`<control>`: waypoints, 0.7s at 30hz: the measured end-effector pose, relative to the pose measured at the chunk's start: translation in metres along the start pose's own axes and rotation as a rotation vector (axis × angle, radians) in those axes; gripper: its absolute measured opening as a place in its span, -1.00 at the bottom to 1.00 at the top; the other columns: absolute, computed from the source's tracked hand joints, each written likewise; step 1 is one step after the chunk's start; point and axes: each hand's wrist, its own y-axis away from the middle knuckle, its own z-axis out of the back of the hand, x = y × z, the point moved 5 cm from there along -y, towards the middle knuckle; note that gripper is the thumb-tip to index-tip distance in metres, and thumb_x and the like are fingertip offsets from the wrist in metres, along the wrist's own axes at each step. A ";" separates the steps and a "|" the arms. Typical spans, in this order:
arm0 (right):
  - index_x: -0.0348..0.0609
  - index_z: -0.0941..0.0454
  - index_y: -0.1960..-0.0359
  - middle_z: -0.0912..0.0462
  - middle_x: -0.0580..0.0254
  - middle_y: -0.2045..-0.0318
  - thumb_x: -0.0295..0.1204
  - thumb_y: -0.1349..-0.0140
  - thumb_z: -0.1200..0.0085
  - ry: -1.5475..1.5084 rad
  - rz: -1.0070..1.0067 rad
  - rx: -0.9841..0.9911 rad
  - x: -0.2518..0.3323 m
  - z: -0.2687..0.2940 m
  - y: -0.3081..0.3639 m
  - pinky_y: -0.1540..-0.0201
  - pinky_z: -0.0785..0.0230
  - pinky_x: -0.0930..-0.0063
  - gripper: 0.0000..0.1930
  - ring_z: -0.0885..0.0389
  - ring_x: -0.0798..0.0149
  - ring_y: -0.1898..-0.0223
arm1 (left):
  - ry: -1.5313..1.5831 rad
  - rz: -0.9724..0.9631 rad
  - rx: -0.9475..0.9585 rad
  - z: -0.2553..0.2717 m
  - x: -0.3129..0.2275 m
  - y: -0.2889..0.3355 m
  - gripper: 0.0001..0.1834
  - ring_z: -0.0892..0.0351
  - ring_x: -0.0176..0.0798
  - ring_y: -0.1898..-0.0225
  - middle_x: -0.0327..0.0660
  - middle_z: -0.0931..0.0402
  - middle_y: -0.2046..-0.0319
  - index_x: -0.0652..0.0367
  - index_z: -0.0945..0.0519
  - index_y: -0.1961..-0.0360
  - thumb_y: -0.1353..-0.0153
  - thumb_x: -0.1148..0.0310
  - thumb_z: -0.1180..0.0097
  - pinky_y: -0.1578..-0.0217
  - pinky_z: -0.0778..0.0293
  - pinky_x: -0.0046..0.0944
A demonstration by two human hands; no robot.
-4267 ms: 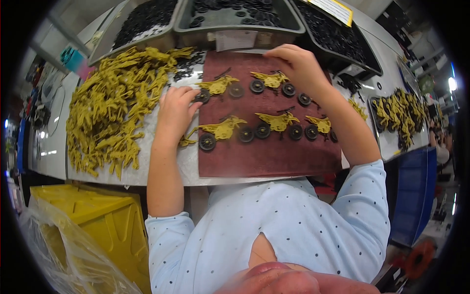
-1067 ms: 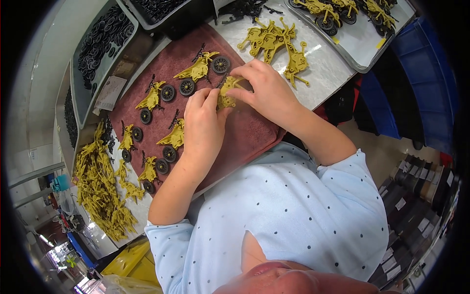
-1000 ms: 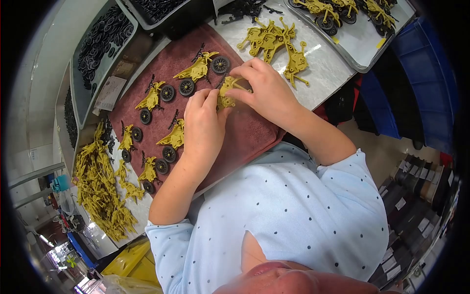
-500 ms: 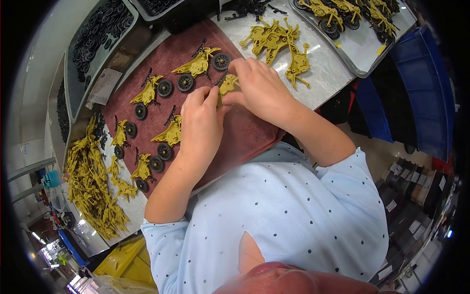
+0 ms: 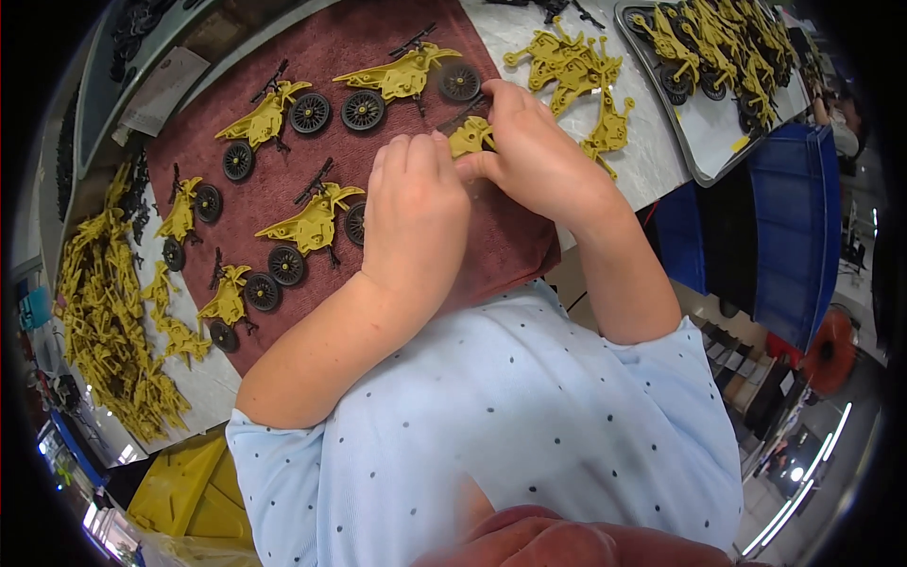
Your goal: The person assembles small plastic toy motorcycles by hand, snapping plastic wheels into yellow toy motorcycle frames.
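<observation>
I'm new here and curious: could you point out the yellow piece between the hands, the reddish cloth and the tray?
Yellow piece (image 5: pixel 470 138): head view, on its visible part.
Reddish cloth (image 5: pixel 333 42): head view, on its bare upper part.
Tray (image 5: pixel 704 134): head view, on its bare floor.

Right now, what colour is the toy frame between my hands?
The toy frame is yellow, clearest in the head view.

Pale blue dotted top

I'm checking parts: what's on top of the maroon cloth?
Yellow motorbike-shaped pieces, black wheels and thin black parts; the left hand and right hand hide anything directly beneath them.
</observation>
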 end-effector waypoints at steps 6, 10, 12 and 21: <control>-0.51 -0.26 -0.04 -0.43 -0.29 -0.01 -0.26 0.09 -0.41 -0.008 -0.034 0.021 0.002 0.002 -0.006 -0.11 -0.31 0.17 -0.24 -0.38 -0.20 -0.11 | 0.090 -0.044 0.014 0.001 0.003 -0.004 -0.89 -0.34 -0.06 0.31 -0.07 -0.33 0.43 0.40 -0.53 0.50 0.10 0.55 -0.10 0.21 -0.35 -0.13; -0.53 -0.22 -0.09 -0.42 -0.28 -0.04 -0.27 0.14 -0.45 -0.021 -0.078 0.045 0.001 0.001 -0.005 -0.13 -0.30 0.18 -0.15 -0.38 -0.19 -0.11 | 0.075 -0.087 0.030 0.003 0.001 -0.006 -0.90 -0.33 -0.05 0.31 -0.06 -0.32 0.43 0.36 -0.49 0.63 0.08 0.53 -0.11 0.22 -0.34 -0.13; -0.50 -0.23 -0.11 -0.43 -0.25 -0.02 -0.24 0.18 -0.46 -0.082 -0.105 0.061 -0.004 0.003 -0.007 -0.13 -0.30 0.19 -0.12 -0.39 -0.16 -0.10 | 0.114 -0.075 0.031 0.003 0.003 -0.005 -0.90 -0.34 -0.05 0.31 -0.06 -0.32 0.43 0.37 -0.50 0.59 0.09 0.52 -0.11 0.22 -0.35 -0.12; -0.05 -0.29 -0.23 -0.39 0.10 0.03 -0.22 0.29 -0.49 -0.261 0.197 -0.130 -0.010 0.007 0.028 -0.08 -0.31 0.31 -0.06 -0.37 0.12 0.02 | 0.219 -0.046 0.092 0.004 0.014 -0.003 -0.60 -0.44 0.01 0.21 0.01 -0.41 0.34 0.56 -0.52 0.15 0.06 0.55 -0.23 0.17 -0.43 -0.13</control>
